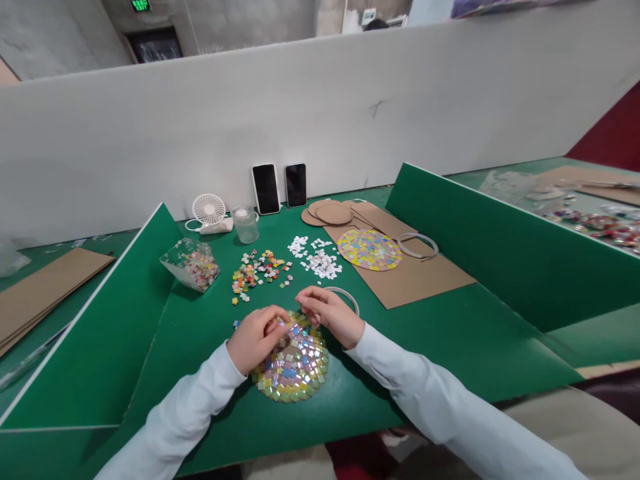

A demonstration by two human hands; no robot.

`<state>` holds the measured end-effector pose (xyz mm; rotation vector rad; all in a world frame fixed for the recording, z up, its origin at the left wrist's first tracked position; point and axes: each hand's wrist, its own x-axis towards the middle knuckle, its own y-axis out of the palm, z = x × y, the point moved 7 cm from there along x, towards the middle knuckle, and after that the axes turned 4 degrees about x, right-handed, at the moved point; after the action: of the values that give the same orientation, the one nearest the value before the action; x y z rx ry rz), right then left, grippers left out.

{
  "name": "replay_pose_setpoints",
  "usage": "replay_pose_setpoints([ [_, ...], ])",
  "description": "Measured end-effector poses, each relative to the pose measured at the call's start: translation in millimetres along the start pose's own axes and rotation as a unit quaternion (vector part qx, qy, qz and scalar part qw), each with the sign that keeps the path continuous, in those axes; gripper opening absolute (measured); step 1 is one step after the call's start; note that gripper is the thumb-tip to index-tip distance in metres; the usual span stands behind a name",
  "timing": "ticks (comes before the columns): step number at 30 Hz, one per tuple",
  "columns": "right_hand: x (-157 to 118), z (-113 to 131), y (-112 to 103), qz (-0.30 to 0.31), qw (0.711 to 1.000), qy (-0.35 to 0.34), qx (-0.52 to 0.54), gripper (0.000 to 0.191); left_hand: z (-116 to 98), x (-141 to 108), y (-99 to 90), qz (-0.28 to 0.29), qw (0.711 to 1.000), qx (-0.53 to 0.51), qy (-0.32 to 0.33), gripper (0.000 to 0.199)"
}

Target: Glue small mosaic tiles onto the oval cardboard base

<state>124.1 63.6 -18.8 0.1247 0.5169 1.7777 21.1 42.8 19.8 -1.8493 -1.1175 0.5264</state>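
Observation:
A round mosaic disc (293, 373) covered in shiny yellow, pink and blue tiles lies on the green table near its front edge. My left hand (257, 338) is over the disc's upper left part, its fingers pinched together; whatever they hold is hidden. Above the disc's upper right rim is my right hand (330, 312), thumb and fingertips also closed, on something too small to make out. Just behind my right hand lies a white ring (345, 293), partly covered by it. Loose coloured tiles (255, 270) and a heap of white tiles (323, 265) are spread beyond the hands.
Green dividers (480, 247) stand at both sides. A clear bag of tiles (193, 265), a small fan (209, 210), a glass jar (245, 225) and two phones (267, 190) stand behind. At right, cardboard (400, 287) carries another mosaic disc (369, 250) and a ring (417, 245), near cardboard discs (334, 213).

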Motion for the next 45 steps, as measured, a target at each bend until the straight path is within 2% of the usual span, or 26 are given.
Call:
replay_pose_setpoints([
  [3, 2, 1, -3, -0.003, 1.000, -0.007, -0.013, 0.023, -7, -1, 13.2, 0.118, 0.992, 0.008, 0.045, 0.013],
  [7, 1, 3, -1, 0.009, 0.999, -0.031, -0.043, 0.021, -10, -5, 21.3, 0.163, 0.983, 0.047, 0.066, 0.009],
  [19, 0, 5, 3, 0.027, 0.996, -0.038, -0.075, 0.021, -8, -6, 26.6, 0.166, 0.980, 0.082, 0.073, 0.011],
  [35, -1, 5, 4, 0.036, 0.995, -0.038, -0.082, 0.021, -3, -4, 28.0, 0.155, 0.987, 0.029, 0.019, 0.009],
  [45, 0, 5, 4, 0.040, 0.995, -0.039, -0.085, 0.023, -5, -3, 25.1, 0.143, 0.989, 0.044, 0.003, 0.007],
])
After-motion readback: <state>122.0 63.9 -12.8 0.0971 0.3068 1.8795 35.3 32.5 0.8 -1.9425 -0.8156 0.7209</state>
